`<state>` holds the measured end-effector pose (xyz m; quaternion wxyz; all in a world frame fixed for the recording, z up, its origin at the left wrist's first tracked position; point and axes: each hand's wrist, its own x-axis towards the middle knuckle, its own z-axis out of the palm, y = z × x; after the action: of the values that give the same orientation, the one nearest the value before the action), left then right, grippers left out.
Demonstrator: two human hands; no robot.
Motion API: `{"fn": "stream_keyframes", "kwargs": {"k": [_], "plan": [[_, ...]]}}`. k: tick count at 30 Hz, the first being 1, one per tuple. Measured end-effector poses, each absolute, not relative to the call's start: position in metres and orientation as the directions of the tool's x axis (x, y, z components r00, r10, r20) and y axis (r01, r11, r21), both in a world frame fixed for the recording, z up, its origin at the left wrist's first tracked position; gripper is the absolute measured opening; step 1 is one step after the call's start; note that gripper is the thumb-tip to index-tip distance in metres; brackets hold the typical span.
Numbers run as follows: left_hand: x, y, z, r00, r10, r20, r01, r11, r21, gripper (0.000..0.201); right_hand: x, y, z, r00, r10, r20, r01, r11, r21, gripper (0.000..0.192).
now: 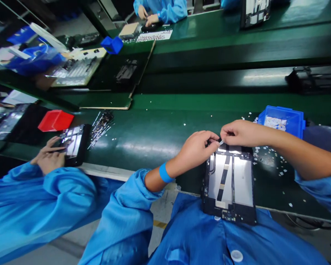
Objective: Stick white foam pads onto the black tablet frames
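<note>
A tablet with its back off (242, 180), black-framed with silvery plates and a dark ribbon cable, rests partly over the bench's front edge against my blue coat. At its top edge, my left hand (195, 151) has thumb and forefinger pinched together. My right hand (241, 132) comes in from the other side, its fingers curled and closed at the tips. A small white strip (221, 142) shows between the fingertips of both hands. Part of the tablet's top edge is hidden beneath my fingers.
A blue bin (299, 119) of white scraps stands behind my right forearm, with loose scraps around it. At left, a co-worker's hands (51, 154) touch another opened tablet (74, 143), near a red bin (55, 120) and thin strips (100, 129). Another person (168, 11) works across the bench.
</note>
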<state>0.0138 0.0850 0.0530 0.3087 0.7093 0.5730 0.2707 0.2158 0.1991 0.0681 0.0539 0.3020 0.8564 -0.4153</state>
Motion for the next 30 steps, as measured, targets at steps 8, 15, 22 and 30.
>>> {"fn": "stream_keyframes", "kwargs": {"k": [8,15,22,30], "plan": [[0.016,0.087,0.051,0.162,0.982,-0.1,0.576,-0.012,0.817,0.014,0.205,0.181,0.067,-0.782,0.519,-0.346,0.604,0.492,-0.627,0.01],[0.01,0.087,0.039,0.119,0.99,-0.073,0.481,0.007,0.877,0.011,0.204,0.174,0.064,-0.68,0.703,-0.207,0.571,0.33,-0.752,0.016],[0.011,0.083,0.039,-0.01,0.997,-0.077,0.181,0.077,0.98,0.019,0.2,0.142,0.057,-0.533,0.808,-0.252,0.458,0.025,-0.889,0.033],[0.012,0.08,0.035,-0.006,0.985,-0.174,0.054,0.174,0.983,0.021,0.191,0.131,0.044,-0.534,0.82,-0.209,0.383,0.014,-0.924,0.024]]}}
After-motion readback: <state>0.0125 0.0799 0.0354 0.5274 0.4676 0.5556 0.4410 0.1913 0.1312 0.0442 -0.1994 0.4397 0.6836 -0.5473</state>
